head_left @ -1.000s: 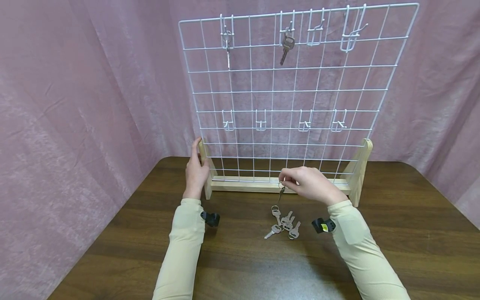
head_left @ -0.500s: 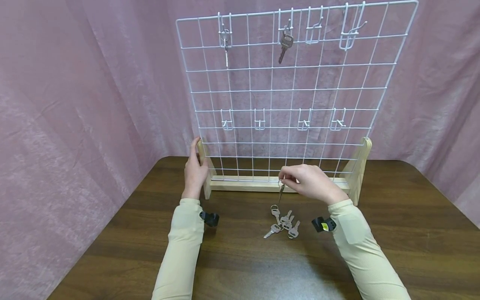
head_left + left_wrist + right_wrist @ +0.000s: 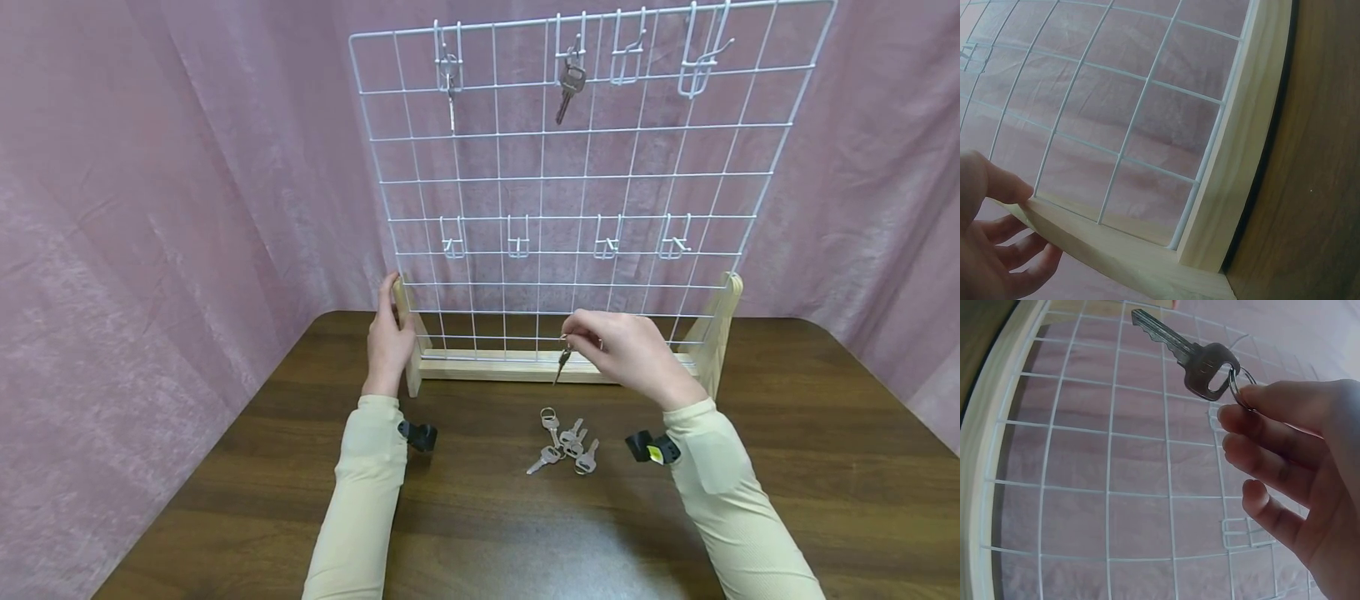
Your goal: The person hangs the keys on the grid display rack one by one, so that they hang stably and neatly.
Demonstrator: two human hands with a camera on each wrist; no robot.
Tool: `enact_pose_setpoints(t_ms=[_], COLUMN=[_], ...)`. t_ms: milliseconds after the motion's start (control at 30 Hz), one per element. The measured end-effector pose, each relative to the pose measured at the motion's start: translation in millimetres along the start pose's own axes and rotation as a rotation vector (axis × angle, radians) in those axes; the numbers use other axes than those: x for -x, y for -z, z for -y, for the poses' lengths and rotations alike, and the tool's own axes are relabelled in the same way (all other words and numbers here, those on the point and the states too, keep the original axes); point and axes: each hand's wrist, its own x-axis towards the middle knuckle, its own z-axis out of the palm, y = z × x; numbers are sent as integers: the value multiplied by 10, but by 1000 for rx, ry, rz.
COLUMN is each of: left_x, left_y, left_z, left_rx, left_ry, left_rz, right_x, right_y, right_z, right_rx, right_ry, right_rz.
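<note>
My right hand (image 3: 626,354) pinches the ring of a key (image 3: 1207,369) between thumb and forefinger. The key dangles tip-down in front of the stand's lower bar, above several keys with rings (image 3: 566,446) heaped on the table. My left hand (image 3: 388,346) grips the left wooden upright (image 3: 1085,240) of the stand, thumb on one side and fingers on the other. A white wire grid (image 3: 543,175) rises from that stand. One key (image 3: 451,92) hangs from the grid's top left hook, and another key (image 3: 570,81) from the hook to its right.
Two bare hooks, an upper hook (image 3: 627,58) and a wider hook (image 3: 701,62), sit at the top right. A lower row holds several short hooks (image 3: 518,244). The right wooden upright (image 3: 723,333) stands beyond my right wrist. A pink curtain (image 3: 187,167) hangs behind the brown table (image 3: 480,525).
My right hand has risen a little and shifted slightly right, lifting the key farther from the heap. The left hand keeps its hold on the upright.
</note>
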Motion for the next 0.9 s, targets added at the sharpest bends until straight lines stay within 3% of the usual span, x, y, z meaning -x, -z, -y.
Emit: enact_pose_setpoints(t_ms=[400,900], left_x=[2,3], left_y=[-4,6], left_z=[-8,-7], left_rx=[-11,-8], left_ry=[1,-9], left_rz=[5,9], right_x=[6,0], right_y=[83,160], right_z=[50,78], right_rx=[-18,-35], right_ry=[22,4], right_rz=[-150,-187])
